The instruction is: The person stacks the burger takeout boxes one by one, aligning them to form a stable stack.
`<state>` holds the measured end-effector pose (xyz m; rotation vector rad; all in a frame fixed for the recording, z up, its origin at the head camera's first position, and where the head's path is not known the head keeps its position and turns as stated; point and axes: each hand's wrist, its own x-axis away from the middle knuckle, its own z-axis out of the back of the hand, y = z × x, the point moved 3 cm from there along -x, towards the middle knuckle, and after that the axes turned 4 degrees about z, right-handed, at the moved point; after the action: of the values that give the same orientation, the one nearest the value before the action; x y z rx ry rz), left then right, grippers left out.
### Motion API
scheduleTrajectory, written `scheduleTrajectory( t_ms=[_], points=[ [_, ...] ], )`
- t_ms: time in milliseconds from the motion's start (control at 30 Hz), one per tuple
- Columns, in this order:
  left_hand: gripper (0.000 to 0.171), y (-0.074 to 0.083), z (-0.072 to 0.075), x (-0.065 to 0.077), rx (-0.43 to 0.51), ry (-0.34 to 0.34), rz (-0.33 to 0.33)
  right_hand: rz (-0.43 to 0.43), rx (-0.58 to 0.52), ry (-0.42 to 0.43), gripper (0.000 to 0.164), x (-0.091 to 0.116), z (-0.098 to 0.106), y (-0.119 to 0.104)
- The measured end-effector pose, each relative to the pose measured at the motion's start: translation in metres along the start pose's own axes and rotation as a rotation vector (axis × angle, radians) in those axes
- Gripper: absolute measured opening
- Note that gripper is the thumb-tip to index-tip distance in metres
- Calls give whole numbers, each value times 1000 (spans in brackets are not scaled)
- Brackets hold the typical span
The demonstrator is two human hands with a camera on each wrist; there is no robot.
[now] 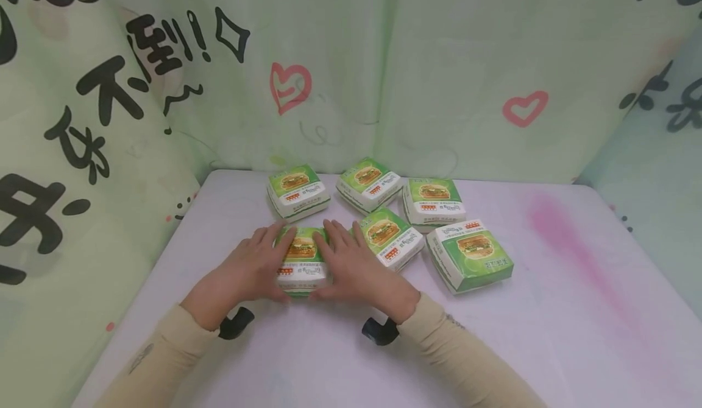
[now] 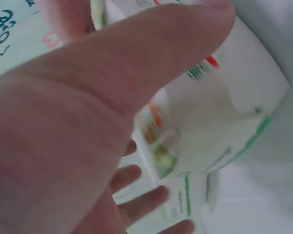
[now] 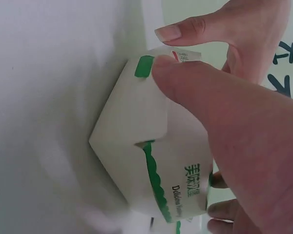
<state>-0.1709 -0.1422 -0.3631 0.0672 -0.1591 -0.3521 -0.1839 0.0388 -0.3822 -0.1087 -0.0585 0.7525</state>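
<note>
Both hands are at a green-and-white burger box (image 1: 303, 268) near the front of the group, its picture side up. On its left side lies my left hand (image 1: 249, 268), thumb at the near edge and fingers reaching to the far left corner. From the right, my right hand (image 1: 362, 268) holds the same box, thumb low on the near side. In the right wrist view the right thumb (image 3: 173, 73) presses the white side wall. The left thumb (image 2: 185, 34) crosses the box in the left wrist view. Another burger box (image 1: 392, 237) sits right beside the right hand's fingers.
Behind stand a left box (image 1: 298, 192), a middle box (image 1: 368, 182) and a right box (image 1: 433, 201). One more box (image 1: 471, 256), turned the other way, lies at the right. A pale table (image 1: 548, 335) carries them; a green curtain (image 1: 450, 61) hangs behind.
</note>
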Motion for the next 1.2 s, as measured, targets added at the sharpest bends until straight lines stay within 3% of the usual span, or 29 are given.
scheduleTrajectory(
  t_ms=[433,800,1200],
  points=[
    [120,-3,-9,-4,13,20,-48,64,123,27,109,0,-3,-8],
    [116,-7,-11,3,16,25,-76,32,53,-3,106,3,-6,-13],
    [117,-1,-14,17,67,50,-114,22,-17,60,102,12,-8,-24]
  ],
)
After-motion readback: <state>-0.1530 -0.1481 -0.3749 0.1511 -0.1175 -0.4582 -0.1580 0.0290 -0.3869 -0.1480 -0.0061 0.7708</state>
